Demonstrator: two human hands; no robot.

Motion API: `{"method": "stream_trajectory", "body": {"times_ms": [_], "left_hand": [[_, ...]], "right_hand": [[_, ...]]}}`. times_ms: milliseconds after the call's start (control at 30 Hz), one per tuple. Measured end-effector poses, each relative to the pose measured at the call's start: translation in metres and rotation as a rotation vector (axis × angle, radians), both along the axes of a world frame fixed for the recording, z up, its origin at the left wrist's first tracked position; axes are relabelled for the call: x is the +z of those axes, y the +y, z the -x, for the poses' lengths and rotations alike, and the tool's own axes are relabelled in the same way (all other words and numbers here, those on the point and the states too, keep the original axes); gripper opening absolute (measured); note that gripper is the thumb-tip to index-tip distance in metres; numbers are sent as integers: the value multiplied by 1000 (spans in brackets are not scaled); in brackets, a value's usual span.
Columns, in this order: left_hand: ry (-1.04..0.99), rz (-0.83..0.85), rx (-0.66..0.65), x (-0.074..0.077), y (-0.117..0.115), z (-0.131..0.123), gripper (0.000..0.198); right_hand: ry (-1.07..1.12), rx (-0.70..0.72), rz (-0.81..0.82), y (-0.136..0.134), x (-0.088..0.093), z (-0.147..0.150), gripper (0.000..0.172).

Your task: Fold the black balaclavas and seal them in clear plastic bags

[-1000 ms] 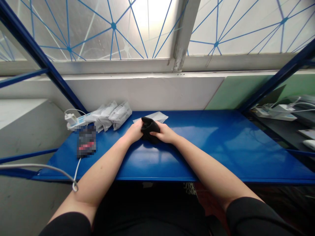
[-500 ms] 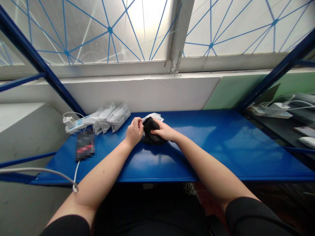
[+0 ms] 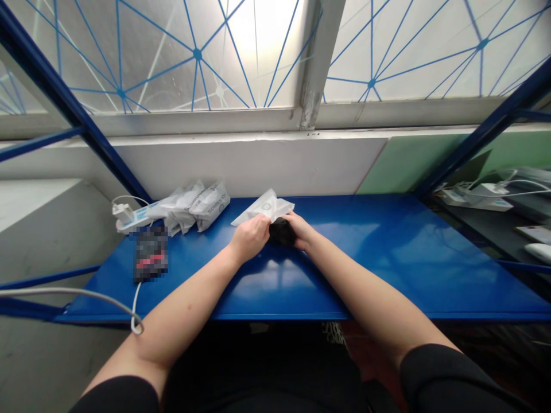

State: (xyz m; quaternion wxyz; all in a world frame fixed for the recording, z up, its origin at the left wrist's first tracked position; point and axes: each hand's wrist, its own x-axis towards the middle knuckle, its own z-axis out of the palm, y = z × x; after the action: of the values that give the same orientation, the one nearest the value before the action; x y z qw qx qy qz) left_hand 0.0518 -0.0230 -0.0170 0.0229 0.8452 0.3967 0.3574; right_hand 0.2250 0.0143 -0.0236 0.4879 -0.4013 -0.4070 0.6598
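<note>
My left hand (image 3: 249, 238) is closed on the near edge of a clear plastic bag (image 3: 264, 207), lifting it off the blue table (image 3: 387, 252). My right hand (image 3: 301, 229) grips a small rolled black cloth bundle (image 3: 282, 232) and holds it against the bag's mouth. Both hands meet near the table's back middle. The bundle is partly hidden between my fingers.
Several filled white plastic packets (image 3: 193, 206) lie at the back left next to a white charger and cable (image 3: 123, 212). A blurred dark phone-like object (image 3: 150, 252) lies left of my arm. A power strip and devices (image 3: 482, 195) sit on the neighbouring shelf at right.
My left hand let go of the black bundle and took hold of the plastic bag, raising it. My right hand carried the bundle a little farther back, to the bag.
</note>
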Motion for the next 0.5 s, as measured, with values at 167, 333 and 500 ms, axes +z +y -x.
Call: {"method": "stream_trajectory", "body": {"times_ms": [167, 333, 500], "left_hand": [[5, -91, 110, -2, 7, 3, 16], [-39, -67, 190, -3, 10, 7, 15], [-4, -116, -19, 0, 9, 8, 18]], "right_hand": [[-49, 97, -92, -3, -1, 1, 36], [-19, 199, -53, -8, 3, 2, 37], [-11, 98, -88, -4, -3, 4, 38]]}}
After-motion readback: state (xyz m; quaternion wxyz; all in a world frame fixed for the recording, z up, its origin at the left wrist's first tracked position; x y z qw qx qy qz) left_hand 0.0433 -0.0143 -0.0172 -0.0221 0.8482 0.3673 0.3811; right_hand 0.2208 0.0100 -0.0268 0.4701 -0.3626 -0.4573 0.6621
